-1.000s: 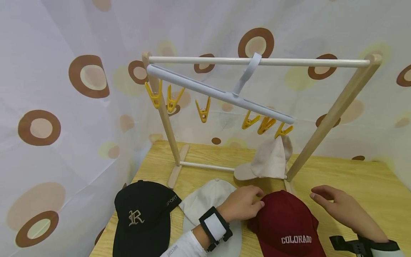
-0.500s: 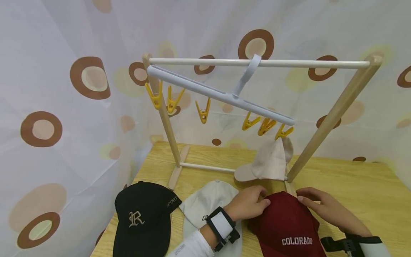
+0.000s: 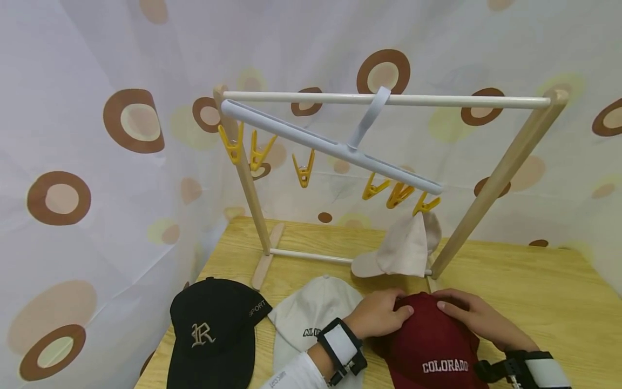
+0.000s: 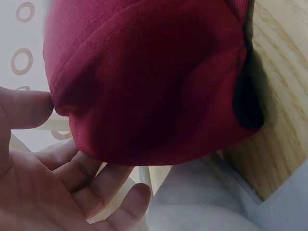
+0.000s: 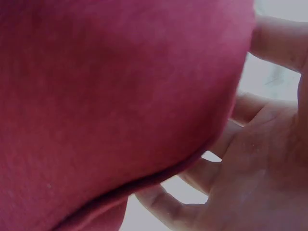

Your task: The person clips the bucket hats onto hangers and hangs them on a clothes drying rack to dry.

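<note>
Circle-patterned curtain behind, wood-grain worktop below, its back edge running along the curtain. Dark red cap on the near part of the worktop, lettering toward the wearer, bottom of it cut off by the frame. Grip: left hand and right hand both hold the crown from opposite sides, thumbs on the near face, fingers behind; probably done so to keep the soft crown steady and in shape. Beige cap hangs from the rightmost of the yellow clips under the hanger; the hanger slopes down that way, maybe from its weight. Hook sits over the top bar of the rack. Room: tight on the left, where the left forearm crosses the pale cap, black cap beyond it. Tight behind too, with the beige cap and rack foot near the fingers. Widest to the right, more worktop past the right hand.
</note>
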The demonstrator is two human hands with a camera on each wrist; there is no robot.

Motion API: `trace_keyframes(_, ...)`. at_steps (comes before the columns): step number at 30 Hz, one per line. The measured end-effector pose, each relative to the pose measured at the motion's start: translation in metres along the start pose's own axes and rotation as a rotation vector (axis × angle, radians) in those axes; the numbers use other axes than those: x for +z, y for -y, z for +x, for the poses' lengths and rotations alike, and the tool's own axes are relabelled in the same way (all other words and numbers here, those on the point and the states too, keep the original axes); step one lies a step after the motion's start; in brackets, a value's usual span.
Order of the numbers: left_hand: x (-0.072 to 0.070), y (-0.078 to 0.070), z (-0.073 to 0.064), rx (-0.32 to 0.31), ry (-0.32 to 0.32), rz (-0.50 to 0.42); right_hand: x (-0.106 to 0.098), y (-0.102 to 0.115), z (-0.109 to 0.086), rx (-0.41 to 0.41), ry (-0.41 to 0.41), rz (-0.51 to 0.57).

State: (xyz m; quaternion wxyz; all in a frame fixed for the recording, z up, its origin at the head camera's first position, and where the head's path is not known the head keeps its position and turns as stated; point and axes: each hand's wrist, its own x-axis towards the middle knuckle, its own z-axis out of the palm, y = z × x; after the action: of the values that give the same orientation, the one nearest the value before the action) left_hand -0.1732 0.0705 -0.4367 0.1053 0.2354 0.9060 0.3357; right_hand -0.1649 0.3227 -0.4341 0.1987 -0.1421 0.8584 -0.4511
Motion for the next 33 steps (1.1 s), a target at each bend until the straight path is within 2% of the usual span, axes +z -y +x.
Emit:
trace_keyframes(4, 0.001, 0.001, -0.002, 0.008, -0.007, -0.031, 0.001, -0.001, 0.001, 0.002, -0.005, 0.016)
trace_keyframes(10, 0.001, 0.005, -0.005, 0.058, -0.017, -0.069, -0.002, -0.001, -0.001, -0.013, -0.001, 0.046)
trace_keyframes(16, -0.005, 0.005, -0.012, 0.081, 0.013, -0.155, -0.005, 0.003, -0.007, -0.062, 0.042, 0.089)
trace_keyframes(21, -0.014, -0.004, -0.020, 0.107, 0.041, -0.184, -0.003, 0.014, -0.018, -0.158, 0.069, 0.152)
trace_keyframes(27, -0.025, -0.023, -0.030, 0.164, 0.048, -0.211, 0.008, 0.033, -0.032, -0.267, 0.091, 0.254)
trace_keyframes(31, -0.031, -0.034, -0.039, 0.211, 0.049, -0.190, 0.016, 0.050, -0.040, -0.310, 0.056, 0.238)
trace_keyframes(33, -0.035, -0.038, -0.045, 0.232, 0.054, -0.211, 0.020, 0.059, -0.044, -0.315, 0.033, 0.213)
